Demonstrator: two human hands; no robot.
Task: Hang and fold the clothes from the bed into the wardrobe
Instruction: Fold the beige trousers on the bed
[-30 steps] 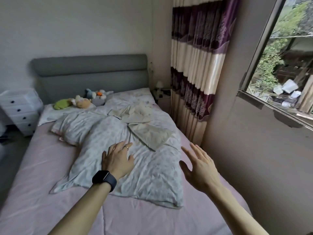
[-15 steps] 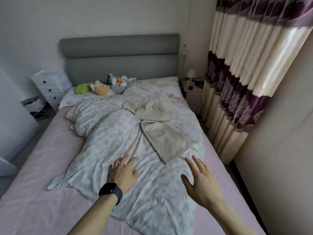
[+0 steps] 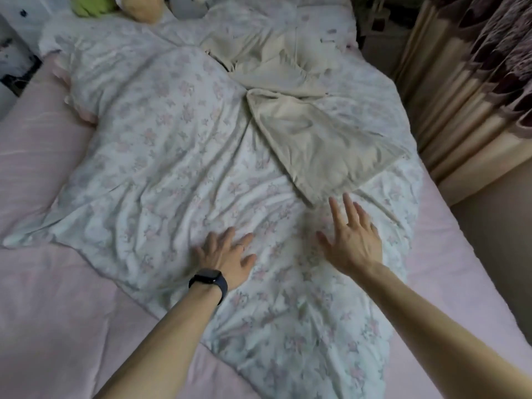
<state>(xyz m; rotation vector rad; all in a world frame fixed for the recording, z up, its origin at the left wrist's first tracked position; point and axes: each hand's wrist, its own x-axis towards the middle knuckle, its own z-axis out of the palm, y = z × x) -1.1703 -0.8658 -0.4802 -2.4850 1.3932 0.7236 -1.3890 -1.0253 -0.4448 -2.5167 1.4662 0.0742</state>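
A beige garment (image 3: 316, 139) lies crumpled on the floral duvet (image 3: 161, 145), its lower flap spread toward the bed's right side. My left hand (image 3: 224, 254), with a dark watch on the wrist, lies flat with spread fingers on the duvet. My right hand (image 3: 351, 234) is open with straight fingers, its fingertips just short of the beige garment's lower edge. Neither hand holds anything. The wardrobe is out of view.
The duvet lies on a pink bed sheet (image 3: 57, 312). Soft toys (image 3: 138, 7) sit at the head of the bed. A striped curtain (image 3: 472, 67) hangs close along the right side. A white drawer unit (image 3: 11, 21) stands at top left.
The view has dropped down and closer over the bed. Both hands have reached further forward, the right one nearing the beige garment's lower edge.
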